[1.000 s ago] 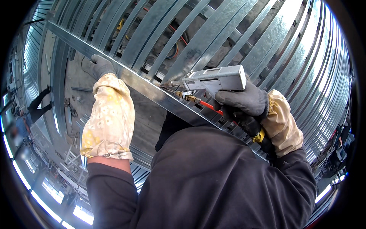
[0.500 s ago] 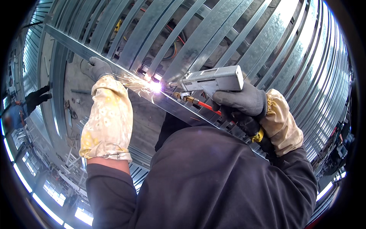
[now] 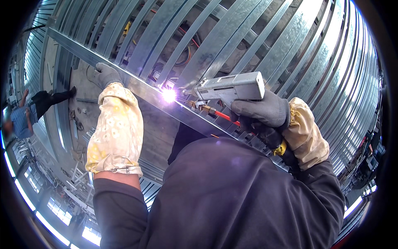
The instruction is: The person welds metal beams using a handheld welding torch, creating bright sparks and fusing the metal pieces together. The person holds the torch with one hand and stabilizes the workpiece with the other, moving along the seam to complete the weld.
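Observation:
My right hand (image 3: 265, 108), in a grey glove, is closed round the handle of a grey handheld welding gun (image 3: 230, 86). The gun's tip points left at a bright white-violet weld glow (image 3: 168, 95) on a long galvanized steel rail (image 3: 143, 88). Beneath the gun a brass fitting joins a red wire-feed hose (image 3: 226, 115), which runs back under my hand. My left hand (image 3: 108, 75), also gloved, grips the same rail up and left of the glow; its fingertips are partly hidden. Patterned cream sleeve covers wrap both forearms.
Parallel steel slats (image 3: 224, 45) run away from the rail, with cables (image 3: 186, 39) on the floor beneath them. At the far left, another person in a blue top (image 3: 20, 122) stands away from the rail. Metal pieces (image 3: 81, 174) lie at lower left.
The spray of orange sparks has shrunk to a compact glow at nearly the same spot. Both my hands keep their grip. The person at far left has shifted, one leg reaching further right.

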Tool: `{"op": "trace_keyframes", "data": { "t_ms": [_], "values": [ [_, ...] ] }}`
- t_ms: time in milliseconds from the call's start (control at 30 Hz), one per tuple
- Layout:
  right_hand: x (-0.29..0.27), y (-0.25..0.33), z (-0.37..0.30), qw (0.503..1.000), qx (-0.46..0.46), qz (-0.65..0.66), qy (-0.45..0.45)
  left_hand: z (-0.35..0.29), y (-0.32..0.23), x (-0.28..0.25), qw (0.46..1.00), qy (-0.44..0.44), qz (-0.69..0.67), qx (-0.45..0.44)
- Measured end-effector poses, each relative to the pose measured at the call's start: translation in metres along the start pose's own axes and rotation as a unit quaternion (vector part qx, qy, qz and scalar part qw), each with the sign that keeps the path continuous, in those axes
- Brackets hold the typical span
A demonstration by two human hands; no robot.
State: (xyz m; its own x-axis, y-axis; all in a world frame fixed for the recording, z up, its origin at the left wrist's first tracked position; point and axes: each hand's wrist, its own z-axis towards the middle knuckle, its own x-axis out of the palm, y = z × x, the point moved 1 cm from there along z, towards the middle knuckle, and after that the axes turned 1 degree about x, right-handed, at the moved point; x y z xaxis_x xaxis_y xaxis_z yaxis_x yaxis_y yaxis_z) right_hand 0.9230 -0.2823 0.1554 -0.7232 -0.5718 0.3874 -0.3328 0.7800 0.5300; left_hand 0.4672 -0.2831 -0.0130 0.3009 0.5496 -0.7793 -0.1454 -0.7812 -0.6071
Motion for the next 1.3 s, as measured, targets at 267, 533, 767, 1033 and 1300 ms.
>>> {"op": "trace_keyframes", "data": {
  "t_ms": [267,533,767,1033,1300],
  "values": [
    [-0.001,-0.002,0.0,1.0,0.009,0.001,-0.009,-0.009,-0.007,-0.001,1.0,0.013,-0.021,0.019],
    [0.002,0.005,-0.002,0.999,0.03,-0.01,0.001,-0.003,0.002,0.001,1.0,-0.003,-0.013,0.021],
    [-0.001,-0.001,-0.001,1.0,0.017,-0.011,-0.001,-0.004,0.0,0.001,1.0,0.011,-0.022,-0.004],
    [-0.006,-0.018,0.0,1.0,0.007,0.001,0.004,-0.005,-0.001,0.001,0.999,-0.013,-0.015,0.03],
    [-0.009,-0.026,-0.001,1.0,0.028,0.001,-0.005,-0.008,-0.002,0.003,0.999,-0.011,-0.034,0.025]
  ]
}}
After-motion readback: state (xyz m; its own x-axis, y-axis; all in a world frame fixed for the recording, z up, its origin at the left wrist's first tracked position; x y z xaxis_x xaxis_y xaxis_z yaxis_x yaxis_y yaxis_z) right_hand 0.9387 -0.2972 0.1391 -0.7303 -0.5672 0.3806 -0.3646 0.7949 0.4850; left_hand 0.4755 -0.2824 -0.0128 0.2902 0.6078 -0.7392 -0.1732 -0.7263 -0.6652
